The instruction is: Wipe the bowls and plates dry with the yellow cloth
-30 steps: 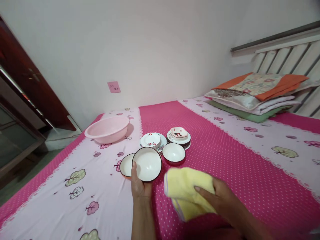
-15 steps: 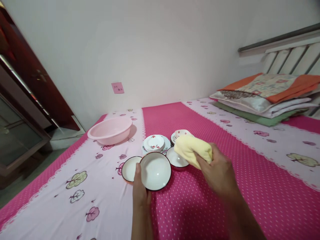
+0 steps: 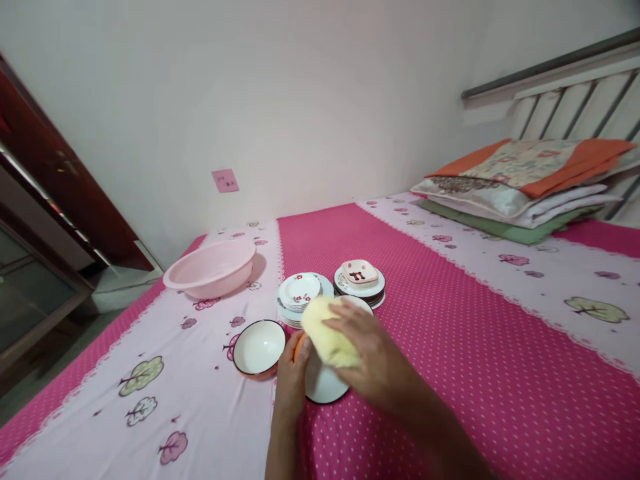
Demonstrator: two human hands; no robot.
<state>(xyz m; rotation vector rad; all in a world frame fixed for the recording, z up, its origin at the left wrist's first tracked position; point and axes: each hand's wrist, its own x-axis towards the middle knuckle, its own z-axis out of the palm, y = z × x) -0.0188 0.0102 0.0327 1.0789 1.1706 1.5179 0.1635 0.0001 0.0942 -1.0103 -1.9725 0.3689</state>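
Your left hand (image 3: 291, 371) grips the bowl (image 3: 324, 385), likely to steady it, while your right hand (image 3: 371, 347) clasps the yellow cloth (image 3: 325, 331) over that bowl.

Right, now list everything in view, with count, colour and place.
Held bowl: 1, white inside, orange outside, in left hand
Yellow cloth: 1, pale yellow, over held bowl
Left bowl: 1, white inside, dark rim, left of held bowl
Rear bowl: 1, white, partly hidden behind right hand
Flowered plates: several, white, stacked behind held bowl
Dark-rimmed plates: several, white, stacked right of flowered ones
Square dish: 1, pink-white, atop dark-rimmed stack
Basin: 1, pink, left
Bedspread: 1, magenta and pale pink, beneath
Folded bedding: one pile, orange, white, green, far right
Note: 1, pink, on wall
Door: 1, reddish-brown, far left
Left hand: 1, on held bowl
Right hand: 1, gripping cloth
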